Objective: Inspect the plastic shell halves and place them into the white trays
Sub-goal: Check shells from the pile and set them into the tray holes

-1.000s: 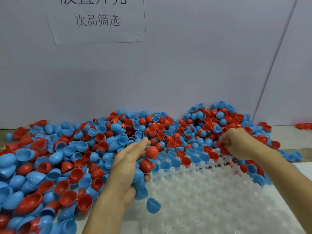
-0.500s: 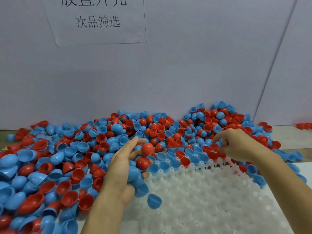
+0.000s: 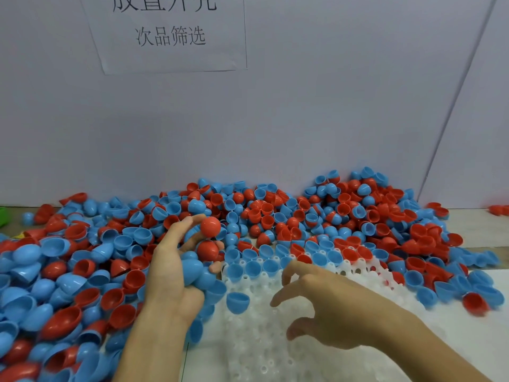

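A big heap of red and blue plastic shell halves (image 3: pixel 275 216) covers the table against the wall. My left hand (image 3: pixel 170 274) cradles a handful of shells: a red shell (image 3: pixel 210 226) at the fingertips, another red one (image 3: pixel 207 250) below it, and blue shells (image 3: pixel 197 270) in the palm. A white tray (image 3: pixel 275 334) with round sockets lies in front of me. Blue and red halves fill its far row (image 3: pixel 264 264). One loose blue half (image 3: pixel 237 302) sits on the tray's left part. My right hand (image 3: pixel 327 307) hovers over the tray, fingers spread, holding nothing.
A grey wall stands right behind the heap, with a paper sign (image 3: pixel 170 34) in Chinese print. Shells spill over the tray's right edge (image 3: pixel 440 288). A few red halves (image 3: pixel 498 209) lie apart at the far right. Something green (image 3: pixel 4 216) shows at the left edge.
My right hand has left the heap at the tray's far right corner and moved left and toward me over the tray, fingers opening. My left hand stays put with its handful.
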